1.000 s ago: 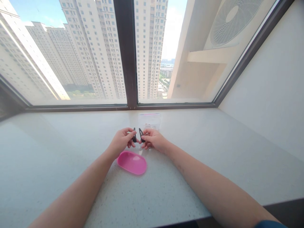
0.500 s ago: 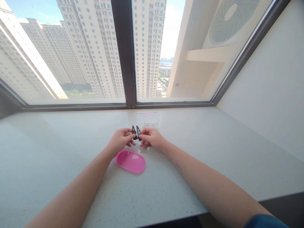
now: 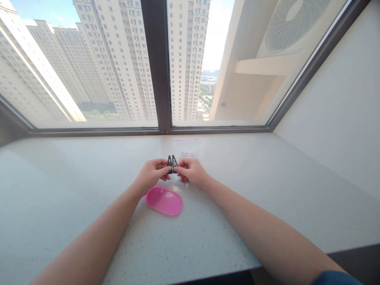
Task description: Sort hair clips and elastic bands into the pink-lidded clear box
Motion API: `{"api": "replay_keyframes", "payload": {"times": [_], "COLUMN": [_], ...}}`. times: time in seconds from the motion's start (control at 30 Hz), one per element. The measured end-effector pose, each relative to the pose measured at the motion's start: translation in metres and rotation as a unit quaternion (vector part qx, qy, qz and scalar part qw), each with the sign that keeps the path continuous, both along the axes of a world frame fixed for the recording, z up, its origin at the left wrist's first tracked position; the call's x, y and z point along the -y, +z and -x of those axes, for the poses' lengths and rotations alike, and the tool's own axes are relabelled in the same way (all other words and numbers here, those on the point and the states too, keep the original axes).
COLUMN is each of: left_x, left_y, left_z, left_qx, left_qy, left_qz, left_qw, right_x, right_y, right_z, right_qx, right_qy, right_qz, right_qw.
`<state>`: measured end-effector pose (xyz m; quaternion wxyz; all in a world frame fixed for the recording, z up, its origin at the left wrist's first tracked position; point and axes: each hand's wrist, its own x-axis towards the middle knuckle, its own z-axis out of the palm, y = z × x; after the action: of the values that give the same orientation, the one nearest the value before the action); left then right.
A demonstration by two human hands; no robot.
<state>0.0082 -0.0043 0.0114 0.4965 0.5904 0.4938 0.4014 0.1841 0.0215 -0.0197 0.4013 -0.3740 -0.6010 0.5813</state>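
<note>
Two black snap hair clips are held upright, side by side, above the counter. My left hand pinches the left hair clip between thumb and fingers. The right hair clip is pinched by my right hand. The clips are very close at their sides; whether they touch is hard to tell. Just below my hands lies a pink oval dish, with nothing visible inside. Behind my right hand is a clear zip bag with small contents I cannot make out, partly hidden by the hand.
The pale speckled counter runs back to a window with a dark frame. A white wall borders it on the right. The counter's front edge shows at the lower right.
The two hair clips have come closer together and stand straighter, the left one shifting slightly right. Both hands keep their pinch. The view has shifted a little.
</note>
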Motion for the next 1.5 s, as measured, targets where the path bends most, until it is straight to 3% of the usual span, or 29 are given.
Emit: {"api": "replay_keyframes", "payload": {"times": [0.63,1.03,1.5], "left_x": [0.0023,0.0035,0.0030], "left_y": [0.0028,0.0041,0.0045], "left_z": [0.0006,0.0018,-0.0022], "left_qx": [-0.014,-0.011,0.042], "left_qy": [-0.037,-0.008,-0.015], "left_qz": [0.000,0.005,0.035], "left_qw": [0.999,1.000,0.998], "right_x": [0.0001,-0.0010,-0.0021], "right_y": [0.0033,0.0022,-0.0007], "right_z": [0.0001,-0.0003,-0.0024], "right_qx": [0.023,0.013,0.010], "right_qy": [0.036,0.041,0.053], "right_qz": [0.016,0.009,-0.008], "right_qw": [0.999,0.999,0.999]}}
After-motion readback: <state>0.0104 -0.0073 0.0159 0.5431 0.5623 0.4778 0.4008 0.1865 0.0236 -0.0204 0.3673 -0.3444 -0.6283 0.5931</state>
